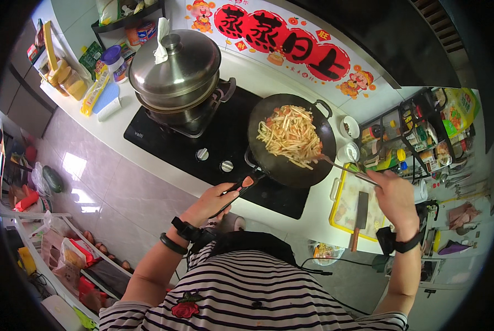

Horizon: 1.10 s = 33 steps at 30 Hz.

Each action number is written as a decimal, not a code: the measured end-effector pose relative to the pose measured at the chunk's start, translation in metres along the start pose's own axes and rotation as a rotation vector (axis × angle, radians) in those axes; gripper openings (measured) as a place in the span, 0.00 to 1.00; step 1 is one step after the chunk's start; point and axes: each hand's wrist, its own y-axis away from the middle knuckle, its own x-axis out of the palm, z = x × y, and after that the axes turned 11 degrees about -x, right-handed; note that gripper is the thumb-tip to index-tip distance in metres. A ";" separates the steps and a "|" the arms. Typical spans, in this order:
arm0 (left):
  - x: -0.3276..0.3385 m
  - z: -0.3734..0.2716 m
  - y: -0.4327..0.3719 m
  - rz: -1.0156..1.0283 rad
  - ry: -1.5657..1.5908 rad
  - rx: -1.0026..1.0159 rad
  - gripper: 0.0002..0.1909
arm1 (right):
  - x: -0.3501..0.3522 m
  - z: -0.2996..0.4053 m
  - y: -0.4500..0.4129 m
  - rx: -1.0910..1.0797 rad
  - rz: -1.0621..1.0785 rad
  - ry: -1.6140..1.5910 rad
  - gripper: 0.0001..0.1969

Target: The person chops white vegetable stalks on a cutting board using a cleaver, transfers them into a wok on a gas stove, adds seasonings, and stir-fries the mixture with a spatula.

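Note:
My left hand [214, 202] grips the black handle [236, 191] of a dark wok [286, 176], which sits on the right burner of a black gas hob [168, 147]. Pale strips of food [290, 134], mixed with reddish bits, are heaped inside the wok. In my right hand [396, 202] is the shaft of a long metal cooking utensil [346, 168]. It reaches over the wok's right rim, and its far end touches the lower right edge of the food. That end is partly hidden, so its exact shape cannot be told.
A lidded steel steamer pot [181, 78] stands on the left burner. To the wok's right are two small white bowls [349, 127] and a yellow-edged cutting board [342, 215] bearing a cleaver [360, 211]. A rack of seasonings [416, 132] stands behind them. A range hood [367, 41] overhangs the back right.

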 end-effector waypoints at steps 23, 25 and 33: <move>-0.003 0.004 -0.002 0.015 0.022 0.004 0.23 | 0.028 -0.078 -0.048 0.374 0.189 -0.750 0.19; -0.003 -0.001 -0.001 0.022 0.052 -0.003 0.23 | 0.083 -0.105 -0.065 0.432 0.230 -0.947 0.16; -0.002 -0.006 0.002 0.050 0.018 -0.025 0.20 | 0.216 -0.042 -0.074 0.369 -0.038 -1.515 0.19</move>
